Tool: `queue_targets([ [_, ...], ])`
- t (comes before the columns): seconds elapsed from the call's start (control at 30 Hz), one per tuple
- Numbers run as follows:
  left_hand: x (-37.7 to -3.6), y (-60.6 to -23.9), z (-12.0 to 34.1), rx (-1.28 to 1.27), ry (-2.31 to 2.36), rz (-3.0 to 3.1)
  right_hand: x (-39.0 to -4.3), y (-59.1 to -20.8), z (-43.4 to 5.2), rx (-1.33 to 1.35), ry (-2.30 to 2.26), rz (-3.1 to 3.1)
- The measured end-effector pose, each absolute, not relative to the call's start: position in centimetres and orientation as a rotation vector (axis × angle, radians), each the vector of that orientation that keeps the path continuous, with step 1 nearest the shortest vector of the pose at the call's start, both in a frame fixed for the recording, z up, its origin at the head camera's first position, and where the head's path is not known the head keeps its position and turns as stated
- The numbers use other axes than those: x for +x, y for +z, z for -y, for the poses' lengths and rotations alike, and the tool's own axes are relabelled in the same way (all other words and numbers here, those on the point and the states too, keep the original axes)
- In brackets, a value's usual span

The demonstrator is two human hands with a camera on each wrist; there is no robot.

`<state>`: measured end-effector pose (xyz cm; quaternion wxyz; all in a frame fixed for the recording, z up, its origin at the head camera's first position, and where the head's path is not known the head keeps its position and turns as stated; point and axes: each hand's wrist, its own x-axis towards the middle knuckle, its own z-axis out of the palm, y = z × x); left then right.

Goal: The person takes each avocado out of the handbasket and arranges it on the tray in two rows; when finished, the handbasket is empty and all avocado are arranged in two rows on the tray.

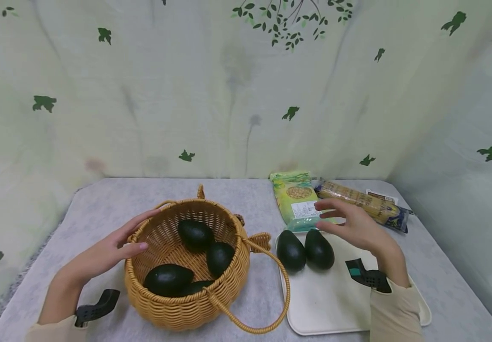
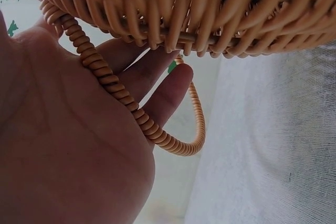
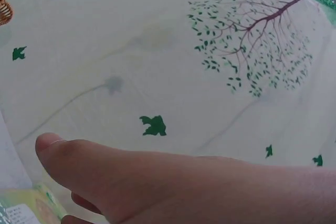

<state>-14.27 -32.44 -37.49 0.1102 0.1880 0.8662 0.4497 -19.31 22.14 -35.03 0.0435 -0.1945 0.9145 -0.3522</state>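
Note:
A round wicker basket (image 1: 186,308) holds several dark green avocados (image 1: 196,235). My left hand (image 1: 113,251) grips its left side, thumb over the rim and fingers along the outside. In the left wrist view, a wrapped basket handle (image 2: 107,80) crosses that palm, and the fingers (image 2: 168,93) reach beneath the woven wall. Over the back of a white tray (image 1: 331,304) hovers my right hand (image 1: 357,225), fingers loosely bent and apart, nothing between them. Two avocados (image 1: 319,249) lie side by side at the tray's back left corner, just below that hand.
Behind the tray lie a yellow-green food bag (image 1: 290,194) and a long clear-and-blue packet (image 1: 365,202). The basket's other handle (image 1: 286,285) loops out towards the tray's left edge. A leaf-patterned cloth (image 1: 228,95) hangs behind the grey-covered table (image 1: 113,194).

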Motion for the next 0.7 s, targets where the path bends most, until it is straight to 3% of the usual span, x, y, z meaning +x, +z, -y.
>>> queue_targets([
  [0.7,-14.5,-37.6,32.3,0.581,1.262,-2.597,-18.7,-30.5,-15.4,-0.997,-1.168,-2.745],
])
